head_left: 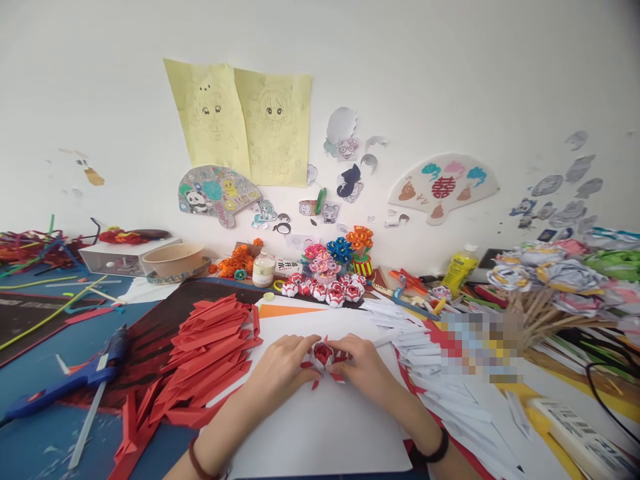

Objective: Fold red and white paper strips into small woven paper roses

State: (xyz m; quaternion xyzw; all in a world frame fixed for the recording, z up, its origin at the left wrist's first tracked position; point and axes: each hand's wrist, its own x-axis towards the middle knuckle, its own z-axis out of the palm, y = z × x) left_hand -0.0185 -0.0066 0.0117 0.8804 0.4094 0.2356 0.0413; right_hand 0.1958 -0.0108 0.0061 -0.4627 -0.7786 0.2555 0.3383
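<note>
Your left hand (283,363) and right hand (367,367) both have the small red-and-white paper flower (323,353) in a narrow pinch, thumbs and forefingers on opposite sides. The flower is over the white paper sheet (320,427), midway between its left and right edges and nearer the far edge than the near one. To shape it well, I'd press each fold from both sides with equal, light force, since folded paper like this probably creases or slips under a hard squeeze. Steady the bloom with one hand while the other seats a single petal, and centre the outer points around the red heart. Leave the red folded strips (215,353) beyond the sheet's left edge and the white folded strips (425,360) along its right edge clear of your wrists.

Your fingers cover the flower's flanks, and its underside is out of sight, so I can't tell whether anything there is glued. A pixelated patch (480,347) masks whatever lies past the white strips. Both forearms are cut off at the bottom.
</note>
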